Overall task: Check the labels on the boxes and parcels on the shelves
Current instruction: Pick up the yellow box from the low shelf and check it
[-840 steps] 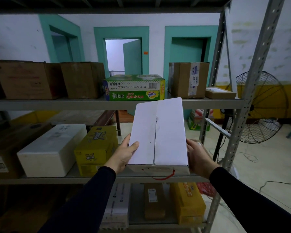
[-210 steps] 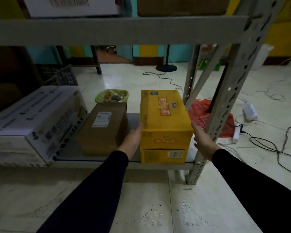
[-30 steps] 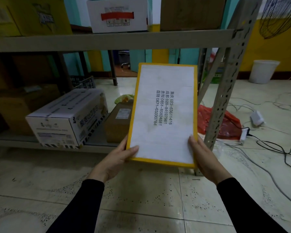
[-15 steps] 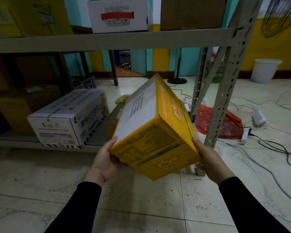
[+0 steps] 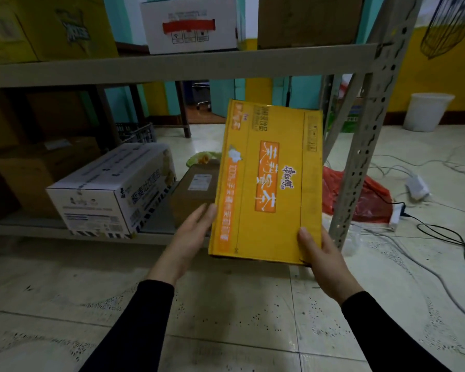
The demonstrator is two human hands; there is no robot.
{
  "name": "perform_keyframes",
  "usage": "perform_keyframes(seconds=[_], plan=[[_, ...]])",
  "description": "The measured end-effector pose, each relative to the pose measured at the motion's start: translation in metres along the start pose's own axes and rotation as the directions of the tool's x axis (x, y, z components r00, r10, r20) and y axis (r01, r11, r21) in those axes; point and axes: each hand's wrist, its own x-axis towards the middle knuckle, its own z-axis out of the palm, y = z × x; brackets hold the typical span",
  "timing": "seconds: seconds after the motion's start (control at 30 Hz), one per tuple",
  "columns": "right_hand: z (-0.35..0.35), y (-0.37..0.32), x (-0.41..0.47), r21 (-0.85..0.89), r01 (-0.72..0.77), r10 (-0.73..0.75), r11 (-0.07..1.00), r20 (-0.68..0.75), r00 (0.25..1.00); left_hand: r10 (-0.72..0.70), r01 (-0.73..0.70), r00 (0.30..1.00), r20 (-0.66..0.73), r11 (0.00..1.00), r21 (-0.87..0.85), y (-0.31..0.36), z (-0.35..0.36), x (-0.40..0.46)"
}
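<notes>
Head camera looks forward and down, close to the low shelf (image 5: 156,234).

A yellow box (image 5: 269,181) with orange panels and white lettering is held upright at the middle of the frame, broad face to the camera. A white box (image 5: 113,191) and brown parcel (image 5: 196,189) sit on the lower shelf (image 5: 24,228), left.

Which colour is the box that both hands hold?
Yellow box with orange panels, seen in the head view.

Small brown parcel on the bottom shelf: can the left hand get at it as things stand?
Probably yes. The left hand lies flat against the yellow box, right in front of the small brown parcel, with nothing between them. It must let go first, leaving the right hand to carry the box.
</notes>
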Motion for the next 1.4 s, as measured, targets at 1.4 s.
perform_keyframes(seconds=[1.4], plan=[[0.018, -0.050, 0.000, -0.073, -0.142, 0.146, 0.987, 0.049, 0.988, -0.050, 0.049, 0.997, -0.056, 0.998, -0.026, -0.012, 0.005, -0.001]])
